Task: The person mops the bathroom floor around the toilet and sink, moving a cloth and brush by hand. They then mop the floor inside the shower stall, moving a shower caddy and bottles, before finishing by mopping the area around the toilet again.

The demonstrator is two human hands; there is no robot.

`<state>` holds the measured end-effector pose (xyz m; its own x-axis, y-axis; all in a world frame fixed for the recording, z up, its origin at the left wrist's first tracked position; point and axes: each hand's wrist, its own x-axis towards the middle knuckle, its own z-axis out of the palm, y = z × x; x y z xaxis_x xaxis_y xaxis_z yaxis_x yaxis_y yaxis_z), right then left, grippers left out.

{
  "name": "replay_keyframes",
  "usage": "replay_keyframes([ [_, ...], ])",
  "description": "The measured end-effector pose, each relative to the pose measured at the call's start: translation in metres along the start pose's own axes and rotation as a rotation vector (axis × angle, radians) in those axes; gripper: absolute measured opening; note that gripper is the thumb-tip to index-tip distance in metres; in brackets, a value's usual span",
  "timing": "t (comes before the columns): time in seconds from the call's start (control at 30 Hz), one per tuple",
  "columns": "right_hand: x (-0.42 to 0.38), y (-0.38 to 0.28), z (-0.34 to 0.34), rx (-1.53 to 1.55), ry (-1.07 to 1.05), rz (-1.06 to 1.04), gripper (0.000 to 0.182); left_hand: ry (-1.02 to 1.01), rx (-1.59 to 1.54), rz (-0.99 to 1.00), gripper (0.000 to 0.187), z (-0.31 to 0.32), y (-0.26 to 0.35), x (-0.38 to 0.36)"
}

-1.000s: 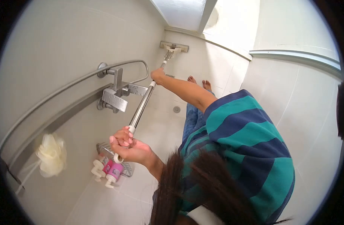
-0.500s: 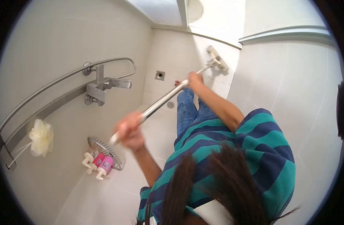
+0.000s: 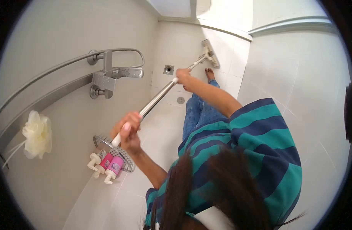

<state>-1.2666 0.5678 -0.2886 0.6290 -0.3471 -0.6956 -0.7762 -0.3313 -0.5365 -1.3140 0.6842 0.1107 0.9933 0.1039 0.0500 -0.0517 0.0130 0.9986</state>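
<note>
A pale tiled shower stall, seen from overhead. The left hand (image 3: 127, 130) is wrapped around the near end of a mop handle (image 3: 157, 96); the right hand (image 3: 182, 75) grips it farther along. The mop head (image 3: 210, 53) rests on the far floor tiles by a bare foot (image 3: 209, 73). On the left wall hang a metal tap (image 3: 107, 78), a wire basket (image 3: 124, 159) with pump bottles (image 3: 107, 165) and a cream sponge (image 3: 37, 134).

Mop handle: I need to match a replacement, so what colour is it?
Shiny silver metal handle with a white end grip, in the head view.
</note>
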Motion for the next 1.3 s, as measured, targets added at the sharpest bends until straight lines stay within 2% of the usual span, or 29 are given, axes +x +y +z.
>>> replay_keyframes([
  [0.17, -0.079, -0.038, 0.109, -0.063, -0.214, -0.070, 0.051, 0.204, 0.150, 0.047, 0.029, -0.039, 0.044, -0.032],
  [0.33, -0.154, -0.042, 0.176, -0.098, -0.428, -0.081, 0.055, 0.506, 0.176, 0.118, 0.030, -0.075, 0.059, -0.062],
  [0.37, -0.164, -0.038, 0.178, -0.092, -0.456, -0.066, 0.055, 0.452, 0.169, 0.140, 0.031, -0.084, 0.063, -0.071],
  [0.47, -0.186, -0.031, 0.156, -0.045, -0.499, 0.002, 0.058, 0.542, 0.158, 0.222, 0.032, -0.072, 0.082, -0.100],
  [0.57, -0.202, -0.061, 0.089, 0.083, -0.467, 0.111, 0.063, 0.745, 0.008, 0.271, 0.031, -0.072, 0.084, -0.130],
  [0.67, -0.181, -0.081, 0.044, 0.236, -0.373, 0.176, 0.064, 0.925, -0.007, 0.279, 0.030, -0.068, 0.036, -0.154],
  [0.73, -0.138, -0.071, 0.045, 0.380, -0.314, 0.107, 0.064, 0.913, 0.060, 0.129, 0.028, -0.059, -0.003, -0.158],
  [0.8, -0.083, -0.067, 0.054, 0.391, -0.308, 0.007, 0.059, 0.892, 0.152, 0.024, 0.026, -0.047, -0.045, -0.150],
  [0.83, -0.051, -0.068, 0.060, 0.398, -0.306, -0.045, 0.057, 0.752, 0.214, 0.063, 0.025, -0.048, -0.075, -0.148],
  [0.87, -0.008, -0.069, 0.068, 0.293, -0.401, -0.035, 0.051, 0.609, 0.277, 0.100, 0.024, -0.049, -0.093, -0.136],
  [0.9, 0.022, -0.062, 0.080, 0.184, -0.499, -0.019, 0.045, 0.625, 0.168, 0.088, 0.026, -0.055, -0.103, -0.131],
  [0.97, 0.017, -0.074, 0.101, 0.064, -0.331, -0.055, 0.047, 0.654, -0.052, 0.069, 0.030, -0.064, -0.105, -0.112],
  [1.1, 0.027, -0.038, 0.163, -0.089, 0.052, -0.329, 0.058, 0.564, -0.012, -0.016, 0.028, -0.081, -0.093, -0.121],
  [1.17, 0.033, -0.002, 0.205, -0.232, 0.479, -0.625, 0.065, 0.630, 0.028, -0.048, 0.024, -0.089, -0.083, -0.129],
  [1.2, 0.000, -0.023, 0.173, -0.245, 0.462, -0.640, 0.065, 0.678, 0.055, -0.068, 0.023, -0.090, -0.077, -0.137],
  [1.23, -0.046, -0.042, 0.142, 0.067, -0.319, -0.112, 0.068, 0.697, 0.096, -0.092, 0.022, -0.090, -0.070, -0.141],
  [1.3, -0.086, 0.003, 0.163, 0.269, -0.117, -0.618, 0.066, 0.770, 0.153, -0.105, 0.022, -0.090, -0.048, -0.148],
])
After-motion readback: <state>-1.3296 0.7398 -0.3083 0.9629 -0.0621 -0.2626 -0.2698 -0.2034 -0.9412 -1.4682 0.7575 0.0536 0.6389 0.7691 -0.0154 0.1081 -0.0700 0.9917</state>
